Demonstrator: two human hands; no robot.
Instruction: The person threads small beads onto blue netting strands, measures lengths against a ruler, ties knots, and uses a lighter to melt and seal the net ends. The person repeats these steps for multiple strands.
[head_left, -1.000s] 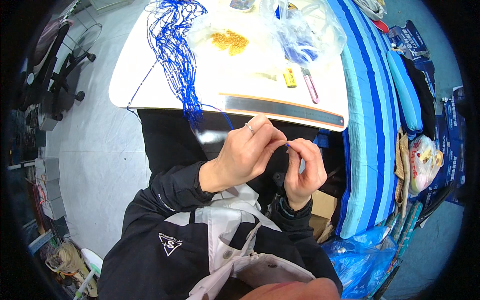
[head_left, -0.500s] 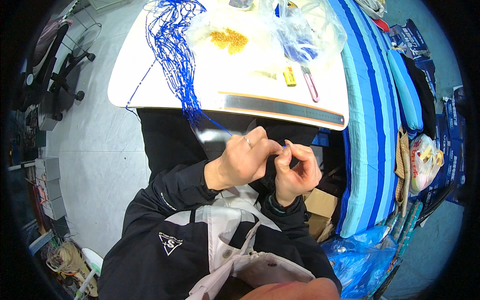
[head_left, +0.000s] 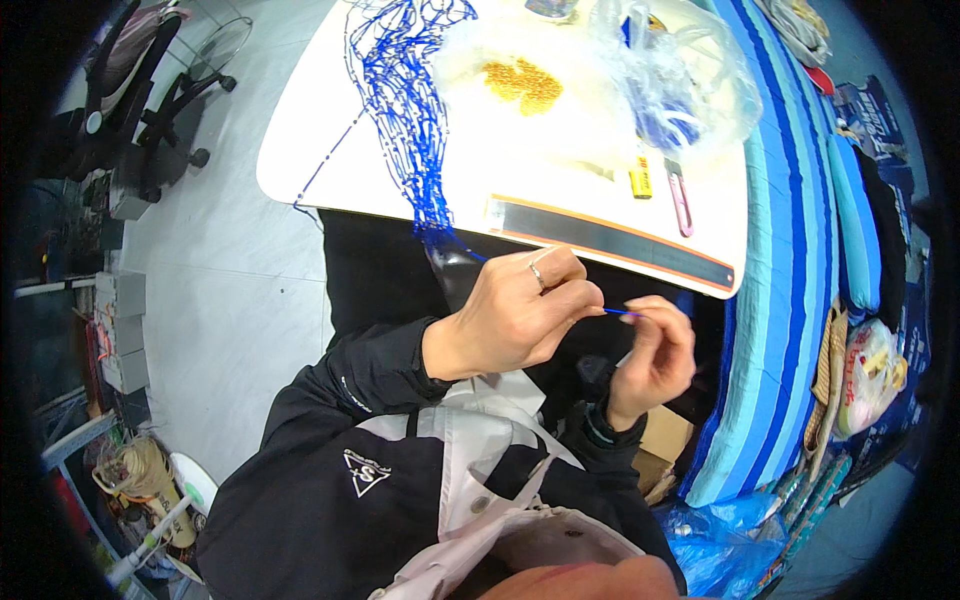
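A blue cord (head_left: pixel 618 311) is stretched between my two hands, just off the table's front edge. My left hand (head_left: pixel 520 305), with a ring on one finger, pinches it, and the cord runs back from there to a bundle of blue cords (head_left: pixel 405 110) with small whitish beads or knots along them. That bundle lies across the table and hangs over its edge. My right hand (head_left: pixel 655 355) pinches the cord's other end between thumb and forefinger. Whether a bead sits in those fingertips is too small to tell.
On the white table (head_left: pixel 300 150) lie a pile of golden beads (head_left: pixel 523 86) on clear plastic, a steel ruler (head_left: pixel 610 240), a small yellow box (head_left: pixel 640 178), a pink-handled cutter (head_left: pixel 680 200) and plastic bags (head_left: pixel 690 80). A blue striped mattress (head_left: pixel 775 300) stands along the right.
My hands have drawn apart, and a short length of blue cord now shows between them. The whole view has shifted, with the table appearing further right.
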